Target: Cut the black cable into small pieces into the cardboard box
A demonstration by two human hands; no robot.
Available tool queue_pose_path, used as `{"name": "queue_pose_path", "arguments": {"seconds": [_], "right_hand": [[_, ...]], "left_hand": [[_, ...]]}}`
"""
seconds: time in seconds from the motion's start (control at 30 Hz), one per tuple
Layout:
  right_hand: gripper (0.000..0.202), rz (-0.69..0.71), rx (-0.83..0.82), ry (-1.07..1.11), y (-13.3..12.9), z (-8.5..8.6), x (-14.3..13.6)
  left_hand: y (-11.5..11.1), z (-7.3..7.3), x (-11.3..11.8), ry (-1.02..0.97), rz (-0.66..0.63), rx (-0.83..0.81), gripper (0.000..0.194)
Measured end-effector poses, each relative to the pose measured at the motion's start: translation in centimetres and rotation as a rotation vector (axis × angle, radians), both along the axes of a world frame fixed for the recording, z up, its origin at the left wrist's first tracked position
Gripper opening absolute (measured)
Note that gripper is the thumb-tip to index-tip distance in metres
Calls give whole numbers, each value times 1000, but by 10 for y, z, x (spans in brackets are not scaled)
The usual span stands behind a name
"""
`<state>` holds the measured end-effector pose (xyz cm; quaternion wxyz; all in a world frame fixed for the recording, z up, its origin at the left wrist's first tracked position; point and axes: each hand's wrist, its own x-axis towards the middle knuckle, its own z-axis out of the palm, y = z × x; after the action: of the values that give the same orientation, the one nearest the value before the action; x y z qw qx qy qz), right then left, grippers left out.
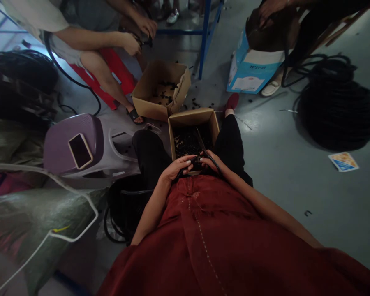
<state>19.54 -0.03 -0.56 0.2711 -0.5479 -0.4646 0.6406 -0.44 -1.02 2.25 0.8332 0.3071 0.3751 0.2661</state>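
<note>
My left hand (182, 165) is closed around a black strip (195, 159), seemingly rubber or plastic, its end turned toward my other hand. In my right hand (212, 161) is a pair of dark scissors (201, 139), blades pointing away from me and the handle against the palm. The fingertips of that hand also meet the strip's end, so both hands come together there. Below them, between my knees, stands an open cardboard box (191, 116) holding many small black pieces (188, 142). The exact shape of the strip is hard to make out in the dim light.
Another cardboard box (151, 110) with black pieces stands beyond mine, near a seated co-worker's hands (138, 37). A phone (80, 151) lies on a purple stool (57, 139) at left. At right are a blue-white carton (249, 70) and a large black coil (339, 107).
</note>
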Motion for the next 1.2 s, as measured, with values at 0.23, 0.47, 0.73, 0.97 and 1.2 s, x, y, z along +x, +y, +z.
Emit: {"name": "queue_pose_path", "arguments": {"seconds": [0.23,0.47,0.73,0.97,1.2], "right_hand": [[38,-58,9,148,2,5,-1],[41,-33,47,203,3,15,-8],[38,-14,79,142,9,11,-14],[37,-94,89,90,24,19,1],[36,-168,121,51,39,38,18]], "left_hand": [[2,-3,2,53,-8,48,49],[2,-6,6,132,-54,77,38],[0,-12,6,244,-15,98,52],[-3,12,12,566,-128,383,38],[7,21,20,649,-55,501,49]]}}
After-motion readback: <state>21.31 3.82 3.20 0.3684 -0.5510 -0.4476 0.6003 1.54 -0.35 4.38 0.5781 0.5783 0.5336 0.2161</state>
